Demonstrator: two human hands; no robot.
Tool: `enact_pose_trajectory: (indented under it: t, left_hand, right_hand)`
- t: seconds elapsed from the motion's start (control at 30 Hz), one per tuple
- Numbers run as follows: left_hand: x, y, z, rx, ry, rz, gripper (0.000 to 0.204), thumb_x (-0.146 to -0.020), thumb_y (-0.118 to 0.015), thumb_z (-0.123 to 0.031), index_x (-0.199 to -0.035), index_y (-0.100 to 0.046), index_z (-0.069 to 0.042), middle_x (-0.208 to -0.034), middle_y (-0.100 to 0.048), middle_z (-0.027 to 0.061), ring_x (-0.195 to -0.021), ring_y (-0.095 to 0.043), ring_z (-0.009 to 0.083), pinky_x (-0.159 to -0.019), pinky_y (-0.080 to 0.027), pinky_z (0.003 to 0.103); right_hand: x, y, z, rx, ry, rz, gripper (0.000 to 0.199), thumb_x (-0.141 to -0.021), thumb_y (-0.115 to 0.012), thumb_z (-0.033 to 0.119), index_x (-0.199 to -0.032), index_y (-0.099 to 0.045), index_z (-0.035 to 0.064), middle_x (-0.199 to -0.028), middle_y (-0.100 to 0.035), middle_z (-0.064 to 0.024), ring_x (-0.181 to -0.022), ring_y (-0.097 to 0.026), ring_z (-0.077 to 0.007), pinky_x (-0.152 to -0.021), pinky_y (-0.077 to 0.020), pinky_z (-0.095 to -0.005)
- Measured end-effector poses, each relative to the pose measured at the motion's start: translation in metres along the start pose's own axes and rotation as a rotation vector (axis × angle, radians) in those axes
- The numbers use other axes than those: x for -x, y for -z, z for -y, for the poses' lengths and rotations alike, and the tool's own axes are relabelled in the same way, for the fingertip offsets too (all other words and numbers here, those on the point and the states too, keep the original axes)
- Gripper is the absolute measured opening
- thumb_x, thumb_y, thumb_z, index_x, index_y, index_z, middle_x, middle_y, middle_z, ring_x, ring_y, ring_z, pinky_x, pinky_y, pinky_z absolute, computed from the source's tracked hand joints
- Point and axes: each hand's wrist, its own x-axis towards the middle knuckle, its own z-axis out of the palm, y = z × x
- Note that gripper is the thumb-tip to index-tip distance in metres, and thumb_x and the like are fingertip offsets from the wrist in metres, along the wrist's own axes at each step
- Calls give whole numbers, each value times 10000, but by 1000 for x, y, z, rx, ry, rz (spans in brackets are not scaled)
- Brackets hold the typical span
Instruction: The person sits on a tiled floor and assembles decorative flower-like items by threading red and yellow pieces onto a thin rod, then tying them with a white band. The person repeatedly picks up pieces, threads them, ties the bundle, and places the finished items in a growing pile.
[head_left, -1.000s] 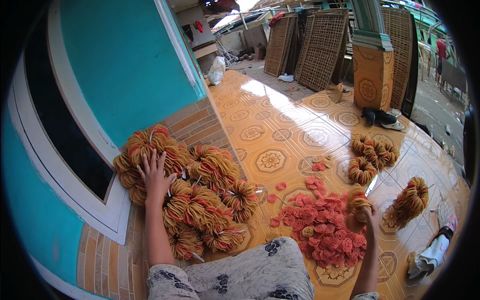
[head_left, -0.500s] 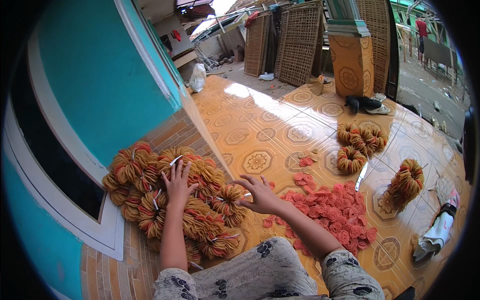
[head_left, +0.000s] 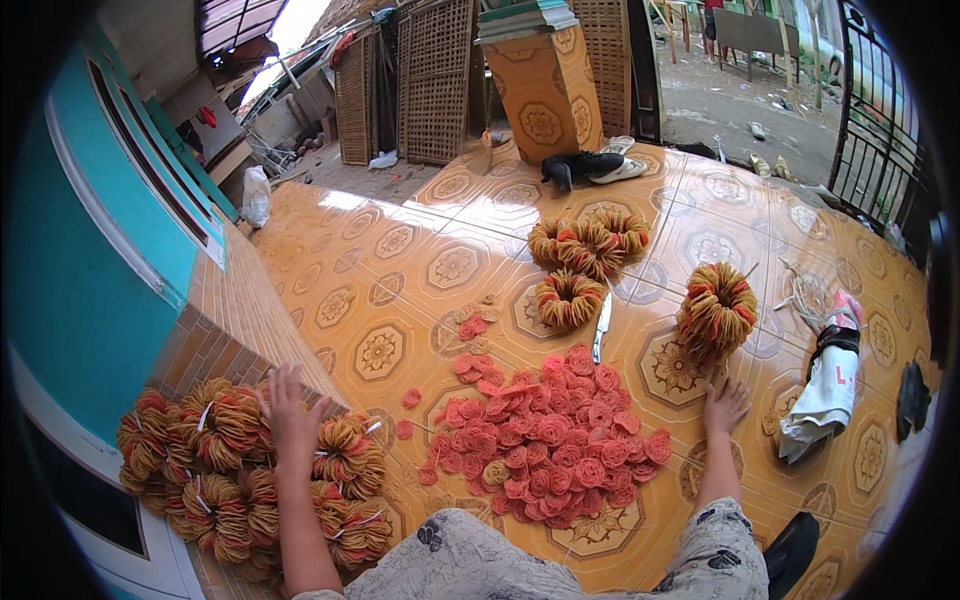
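Note:
My left hand [head_left: 290, 412] rests on or hovers just over a heap of tied ring bundles [head_left: 210, 430], its fingers spread and nothing in them. Each bundle is made of thin, lacy tan and red discs, with white ties showing. My right hand [head_left: 727, 408] is stretched out low over the tiles, fingers extended, just in front of a taller stack of ring bundles [head_left: 717, 308]. Whether it touches that stack I cannot tell. Between my hands spreads a loose pile of pink lacy discs [head_left: 550, 440]. A knife with a pale blade [head_left: 602, 328] lies behind the pile.
More ring bundles [head_left: 590, 245] sit beyond the knife. A white and pink plastic sack [head_left: 825, 385] and pale strands [head_left: 800, 300] lie at the right. A tiled pillar [head_left: 545, 95] stands at the back with dark and white items by its base. A brick-faced ledge [head_left: 235, 320] runs along the left.
My view has turned to the right. My right hand has moved from beside the bundle heap to the stack on the right. My left hand stays at the heap.

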Motion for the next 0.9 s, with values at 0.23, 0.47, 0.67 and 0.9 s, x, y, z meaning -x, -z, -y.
enact_pose_trajectory:
  t: [0.23, 0.47, 0.67, 0.9]
  left_hand:
    - [-74, -201, -312, 530, -576, 437, 886, -786, -795, -369, -1494, -327, -112, -1444, -460, 172, -1355, -419, 344, -1139, -302, 509]
    - [-114, -324, -466, 281, -544, 369, 880, -677, -863, -287, -1415, -402, -151, -1295, -556, 131, -1319, -440, 329, -1095, -320, 543]
    - [-118, -306, -419, 914, -149, 72, 653, -619, -877, -239, -1166, -542, -119, -1045, -632, 106, -1070, -606, 289, -1024, -370, 503]
    - [-26, -179, -227, 1024, 342, -68, 645, -689, -863, -235, -1193, -512, -35, -1124, -587, 156, -1057, -613, 311, -890, -520, 432]
  right_hand:
    - [7, 0, 3, 27, -1, 51, 623, -978, -455, 477, -1475, -392, 107, -1569, -293, -142, -1484, -187, -327, -1196, -119, -511]
    - [0, -13, -1, 129, -21, 13, 609, -980, -447, 493, -1472, -403, 138, -1562, -320, -113, -1458, -254, -314, -1171, -205, -503]
    - [-10, -39, -16, 347, 12, -42, 619, -993, -375, 564, -1483, -395, 186, -1548, -360, -74, -1432, -320, -276, -1144, -254, -493]
    - [-19, -50, -24, 464, 10, -58, 648, -977, -292, 653, -1502, -373, 281, -1554, -362, -3, -1416, -354, -230, -1130, -277, -495]
